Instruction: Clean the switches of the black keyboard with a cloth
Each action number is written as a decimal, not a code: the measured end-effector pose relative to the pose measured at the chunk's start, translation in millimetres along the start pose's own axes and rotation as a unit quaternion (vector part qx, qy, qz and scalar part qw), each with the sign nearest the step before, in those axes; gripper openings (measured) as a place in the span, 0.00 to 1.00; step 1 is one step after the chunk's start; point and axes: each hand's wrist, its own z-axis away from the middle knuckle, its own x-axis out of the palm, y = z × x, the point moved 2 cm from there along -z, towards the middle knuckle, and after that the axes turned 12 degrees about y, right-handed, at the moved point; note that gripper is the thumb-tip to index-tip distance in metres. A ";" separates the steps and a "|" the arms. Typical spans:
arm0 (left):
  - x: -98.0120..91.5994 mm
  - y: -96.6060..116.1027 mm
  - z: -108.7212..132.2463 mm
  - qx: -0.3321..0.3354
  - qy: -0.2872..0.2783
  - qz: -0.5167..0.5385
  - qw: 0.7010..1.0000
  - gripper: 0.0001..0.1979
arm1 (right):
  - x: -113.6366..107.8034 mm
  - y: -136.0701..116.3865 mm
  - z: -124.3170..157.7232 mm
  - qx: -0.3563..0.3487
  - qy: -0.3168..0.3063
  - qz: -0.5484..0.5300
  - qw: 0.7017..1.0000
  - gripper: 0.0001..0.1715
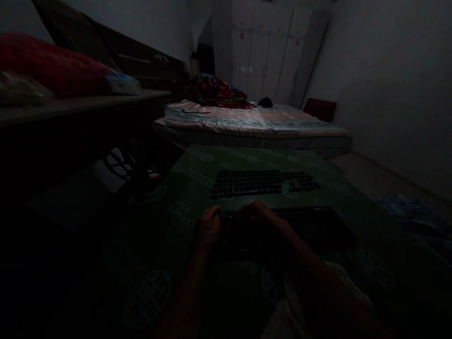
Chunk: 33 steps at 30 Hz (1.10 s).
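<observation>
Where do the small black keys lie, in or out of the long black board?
Out: the keys lie in rows on the green printed tabletop, beyond the board; print shows between them.

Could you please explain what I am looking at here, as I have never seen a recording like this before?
There is no machine here: a person is working with two bare hands. The single picture comes from a camera worn on the head, looking forward and down, so the forearms enter from the bottom.

The room is dim. On the green-covered table lie black keycaps, set out in keyboard rows. Nearer the person is a long dark keyboard body. The left hand is at its left end, and the right hand is over it, near its far edge. It is too dark to tell whether the right hand holds anything. Beyond the table stands a bed.
</observation>
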 end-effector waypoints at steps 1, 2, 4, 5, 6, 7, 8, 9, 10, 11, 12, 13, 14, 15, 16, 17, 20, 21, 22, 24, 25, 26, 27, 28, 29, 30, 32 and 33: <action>0.5 -0.7 -0.3 0.003 0.000 -0.002 1.000 0.17 | -2.9 0.8 2.2 0.000 0.000 -0.001 1.000 0.16; 1.0 -1.5 -0.7 0.005 0.001 -0.002 1.000 0.17 | -6.0 1.5 4.6 0.002 0.002 -0.002 1.000 0.16; 2.0 -3.4 -1.3 0.006 0.005 -0.002 1.000 0.17 | -12.7 3.3 10.4 0.016 0.006 -0.008 1.000 0.15; 2.2 -4.3 -1.4 0.008 0.009 -0.001 1.000 0.17 | -16.2 4.7 13.7 0.026 0.009 -0.014 1.000 0.15; 2.4 -5.1 -1.5 0.010 0.012 0.001 1.000 0.17 | -19.5 6.5 16.9 0.037 0.015 -0.019 0.999 0.15; 2.5 -5.7 -1.4 0.013 0.014 0.003 1.000 0.17 | -22.6 8.6 20.1 0.047 0.019 -0.020 0.998 0.15; 2.4 -6.1 -1.3 0.016 0.016 0.004 1.000 0.17 | -25.3 10.6 23.1 0.056 0.025 -0.023 0.998 0.15; 2.3 -6.3 -1.1 0.020 0.017 0.004 1.000 0.17 | -27.6 12.4 25.8 0.061 0.033 -0.029 0.997 0.15; 2.1 -6.3 -0.9 0.021 0.019 0.004 1.000 0.17 | -29.2 13.9 28.0 0.065 0.041 -0.037 0.996 0.15; 2.0 -6.3 -0.8 0.020 0.020 0.003 1.000 0.16 | -30.1 14.7 29.7 0.066 0.047 -0.045 0.996 0.15; 2.0 -6.2 -0.8 0.018 0.021 0.000 1.000 0.16 | -30.2 15.0 30.7 0.062 0.050 -0.051 0.995 0.15; 2.1 -6.2 -0.8 0.016 0.021 -0.002 1.000 0.16 | -29.5 14.7 31.2 0.058 0.054 -0.055 0.995 0.15; 2.3 -6.2 -0.9 0.015 0.019 -0.004 1.000 0.16 | -28.1 13.9 31.0 0.053 0.057 -0.057 0.995 0.15; 2.7 -6.3 -1.1 0.015 0.019 -0.005 1.000 0.16 | -26.0 12.8 30.2 0.050 0.058 -0.060 0.995 0.15; 3.1 -6.5 -1.3 0.017 0.019 -0.006 1.000 0.16 | -23.3 11.2 28.8 0.047 0.059 -0.065 0.995 0.16; 3.4 -6.9 -1.5 0.019 0.019 -0.007 1.000 0.16 | -20.0 9.0 26.6 0.040 0.057 -0.070 0.995 0.16; 4.4 -8.1 -2.2 0.026 0.011 -0.004 1.000 0.16 | -8.8 -1.7 16.5 0.000 0.033 -0.065 0.997 0.16; 4.7 -8.3 -2.3 0.029 0.004 -0.001 1.000 0.16 | -5.2 -6.2 12.1 -0.016 0.021 -0.050 0.998 0.16; 4.8 -8.3 -2.4 0.032 -0.003 0.003 0.999 0.16 | -2.1 -10.9 7.6 -0.029 0.007 -0.033 0.999 0.15; 4.7 -8.1 -2.5 0.036 -0.016 0.010 0.999 0.16 | 2.1 -19.3 -0.8 -0.048 -0.016 0.016 0.999 0.13; 4.6 -8.0 -2.5 0.035 -0.019 0.012 0.999 0.16 | 3.1 -22.1 -4.1 -0.048 -0.024 0.049 0.997 0.12; 4.6 -8.0 -2.5 0.034 -0.021 0.012 0.999 0.16 | 3.2 -23.8 -6.4 -0.047 -0.029 0.077 0.996 0.11; 4.7 -8.1 -2.5 0.033 -0.022 0.012 0.999 0.16 | 2.7 -24.3 -7.4 -0.042 -0.031 0.094 0.994 0.11; 4.8 -8.4 -2.5 0.032 -0.021 0.012 0.999 0.16 | 1.8 -23.8 -7.1 -0.036 -0.033 0.098 0.994 0.11; 5.0 -8.8 -2.5 0.033 -0.017 0.012 0.999 0.16 | 0.6 -22.4 -5.7 -0.031 -0.031 0.090 0.995 0.11; 5.3 -9.2 -2.6 0.035 -0.013 0.013 0.999 0.16 | -0.8 -20.1 -3.5 -0.024 -0.023 0.075 0.997 0.11; 6.0 -10.1 -2.7 0.042 -0.007 0.014 0.999 0.15 | -2.7 -14.1 2.2 -0.007 -0.005 0.050 0.999 0.12; 6.3 -10.5 -2.8 0.044 -0.005 0.014 0.999 0.15 | -2.8 -11.2 4.8 0.002 0.005 0.040 0.999 0.13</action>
